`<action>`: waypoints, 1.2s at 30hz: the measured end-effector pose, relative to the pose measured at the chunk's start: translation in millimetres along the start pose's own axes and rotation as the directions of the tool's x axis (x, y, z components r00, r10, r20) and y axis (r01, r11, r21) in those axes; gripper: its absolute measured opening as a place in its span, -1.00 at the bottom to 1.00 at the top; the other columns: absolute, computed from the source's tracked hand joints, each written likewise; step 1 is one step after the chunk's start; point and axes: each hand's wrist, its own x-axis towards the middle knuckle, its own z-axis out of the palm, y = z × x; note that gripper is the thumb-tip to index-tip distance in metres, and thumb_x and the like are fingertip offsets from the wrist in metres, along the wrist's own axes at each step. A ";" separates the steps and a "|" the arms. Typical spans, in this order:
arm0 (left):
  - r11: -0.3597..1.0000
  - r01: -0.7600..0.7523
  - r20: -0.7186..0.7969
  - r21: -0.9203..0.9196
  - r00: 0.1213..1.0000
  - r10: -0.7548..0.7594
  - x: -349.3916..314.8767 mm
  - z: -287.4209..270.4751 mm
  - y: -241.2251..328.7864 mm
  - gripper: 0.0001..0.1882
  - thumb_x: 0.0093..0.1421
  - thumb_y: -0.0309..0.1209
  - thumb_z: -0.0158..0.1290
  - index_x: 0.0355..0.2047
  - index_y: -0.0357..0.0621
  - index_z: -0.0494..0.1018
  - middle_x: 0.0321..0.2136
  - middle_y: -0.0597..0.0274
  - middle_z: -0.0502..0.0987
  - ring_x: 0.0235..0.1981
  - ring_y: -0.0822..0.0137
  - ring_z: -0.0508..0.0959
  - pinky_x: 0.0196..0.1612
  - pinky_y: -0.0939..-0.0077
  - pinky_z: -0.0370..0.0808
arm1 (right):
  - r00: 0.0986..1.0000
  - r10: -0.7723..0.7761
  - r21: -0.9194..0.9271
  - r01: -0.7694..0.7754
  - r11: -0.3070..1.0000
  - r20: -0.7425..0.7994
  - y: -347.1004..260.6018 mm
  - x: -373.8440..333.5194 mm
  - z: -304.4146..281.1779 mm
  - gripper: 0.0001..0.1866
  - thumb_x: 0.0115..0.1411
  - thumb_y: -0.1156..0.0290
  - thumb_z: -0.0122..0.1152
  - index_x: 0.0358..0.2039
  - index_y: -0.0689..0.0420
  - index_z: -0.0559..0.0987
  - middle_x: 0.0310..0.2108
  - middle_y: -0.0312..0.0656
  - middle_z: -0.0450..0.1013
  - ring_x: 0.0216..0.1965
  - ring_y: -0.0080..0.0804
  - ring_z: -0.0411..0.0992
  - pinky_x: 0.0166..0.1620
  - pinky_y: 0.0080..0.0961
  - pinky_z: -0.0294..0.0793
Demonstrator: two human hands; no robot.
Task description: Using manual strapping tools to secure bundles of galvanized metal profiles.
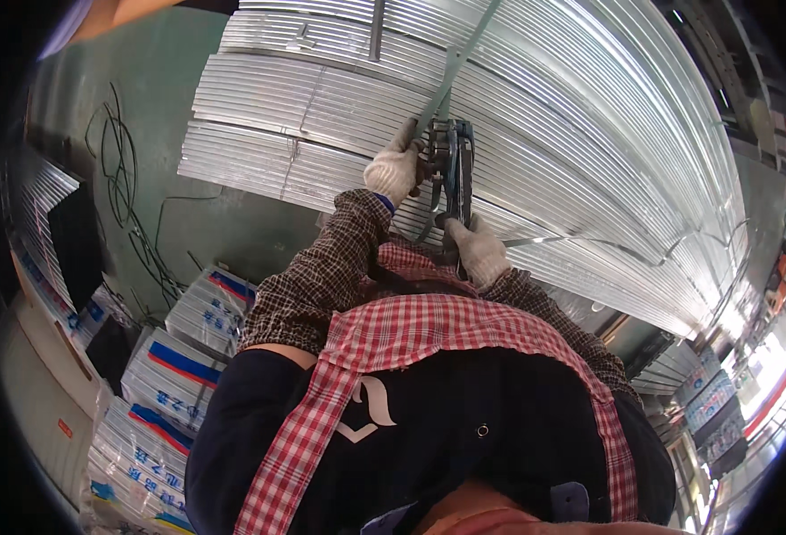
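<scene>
A dark strapping tool point(453, 165) with long handles rests over a stack of long silvery metal profiles point(544, 116). A flat green strap point(464, 53) runs from the far side of the stack down to the tool's head. My left hand point(394, 171), in a white knitted glove with dark fingertips, is closed at the left side of the tool's head, beside the strap; its fingers are partly hidden. Nearer my body, my right hand point(480, 251), gloved the same way, is wrapped round the near end of the tool's handles.
A loose strap end point(607, 242) curls over the profiles at the right. Tangled dark straps point(126, 178) lie on the green floor at the left. Plastic-wrapped bundles point(170, 383) stand at the lower left. A short dark bar point(377, 31) lies on the stack's far part.
</scene>
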 end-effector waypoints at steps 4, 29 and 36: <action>0.956 -0.006 0.096 0.295 0.995 -0.023 -7.4 -4.6 13.3 -0.42 0.42 -0.27 -0.13 0.41 0.28 0.05 -0.16 0.13 0.62 -0.45 0.43 0.59 -0.47 0.52 0.58 | 0.998 -0.061 -0.041 0.060 0.997 -0.020 14.1 2.9 2.4 -0.62 0.37 0.18 -0.01 0.11 0.07 0.46 -0.03 0.09 0.39 -0.03 0.00 0.42 0.00 -0.29 0.44; 0.907 -0.174 0.376 0.383 0.926 0.018 -13.5 4.0 17.7 -0.28 0.31 -0.24 -0.06 0.35 -0.21 -0.11 -0.01 -0.37 0.43 -0.02 -0.09 0.55 0.05 0.18 0.50 | 0.991 0.133 0.280 -0.136 0.950 0.029 -53.0 -18.0 -13.7 -0.67 0.30 0.32 0.12 -0.10 0.34 0.43 -0.40 -0.14 0.47 -0.56 -0.38 0.46 -0.51 -0.43 0.54; 0.664 -0.567 0.304 0.487 0.823 0.480 -24.2 44.3 -120.9 -0.14 0.36 -0.38 -0.08 0.40 -0.19 -0.45 -0.01 -0.39 0.47 -0.08 -0.05 0.58 0.00 0.26 0.57 | 0.926 0.299 0.438 -0.373 0.818 0.231 -105.7 -35.2 -32.0 -0.80 0.26 0.35 0.14 -0.27 0.25 0.50 -0.57 -0.27 0.36 -0.63 -0.52 0.34 -0.57 -0.55 0.46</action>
